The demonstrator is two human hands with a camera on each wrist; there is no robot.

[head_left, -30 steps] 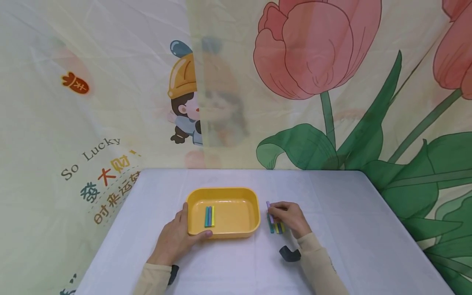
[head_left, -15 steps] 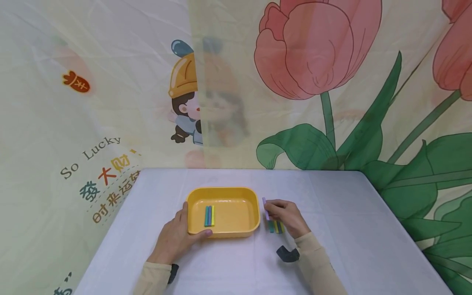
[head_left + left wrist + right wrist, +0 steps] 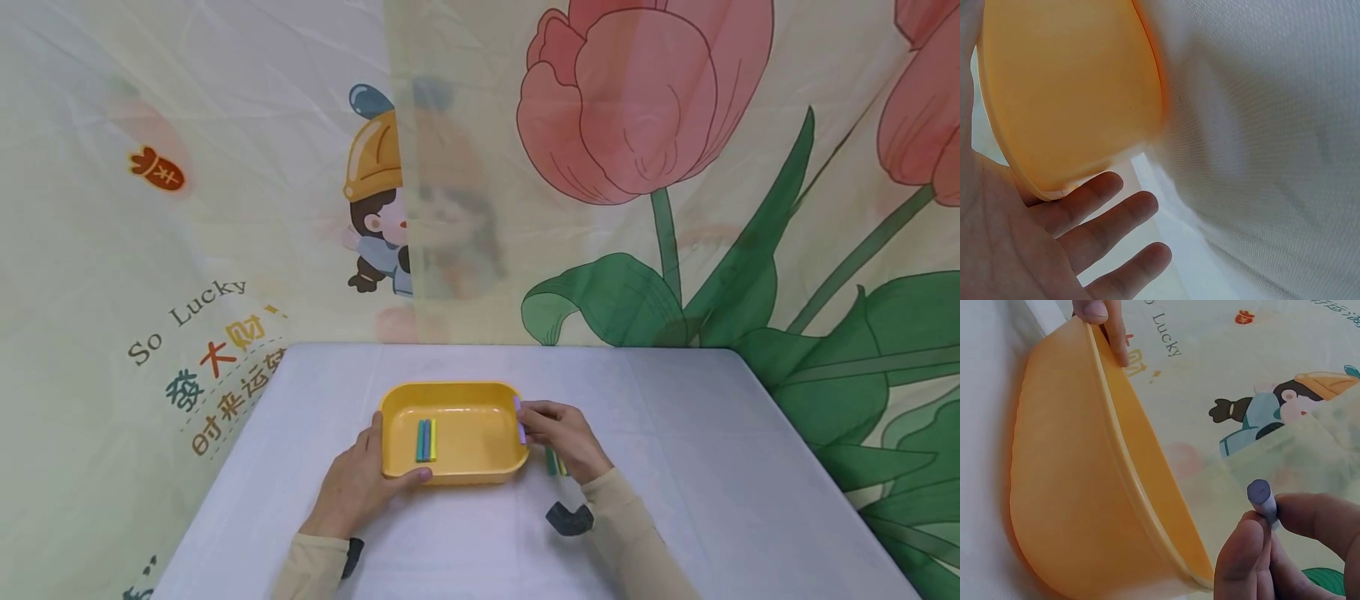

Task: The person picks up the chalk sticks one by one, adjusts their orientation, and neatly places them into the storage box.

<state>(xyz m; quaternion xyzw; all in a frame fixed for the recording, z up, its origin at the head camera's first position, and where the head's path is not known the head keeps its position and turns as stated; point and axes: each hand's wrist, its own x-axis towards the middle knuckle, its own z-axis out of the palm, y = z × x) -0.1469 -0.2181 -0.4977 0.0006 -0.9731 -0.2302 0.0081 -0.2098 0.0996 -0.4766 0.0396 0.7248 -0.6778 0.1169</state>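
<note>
My left hand (image 3: 356,483) holds the near left corner of a yellow tray (image 3: 468,478), thumb along the front rim. In the left wrist view, several fingers extend loosely beside the tray's outer wall (image 3: 1079,94). Three sticks, teal, blue and yellow (image 3: 426,440), lie side by side inside the tray's left part. My right hand (image 3: 558,433) pinches a slim purple stick (image 3: 520,421) between thumb and fingers, over the tray's right rim. The right wrist view shows the round end of this purple stick (image 3: 1260,492) facing the camera.
Partly hidden under the right hand, green and yellow sticks (image 3: 553,461) lie on the white-covered table (image 3: 675,417) right of the tray. A black band piece (image 3: 570,518) sits by the right wrist. A printed curtain (image 3: 465,167) hangs behind the table.
My right hand has carried the purple stick leftward, from above the sticks on the table to the tray's right rim. The left hand and tray have stayed in place.
</note>
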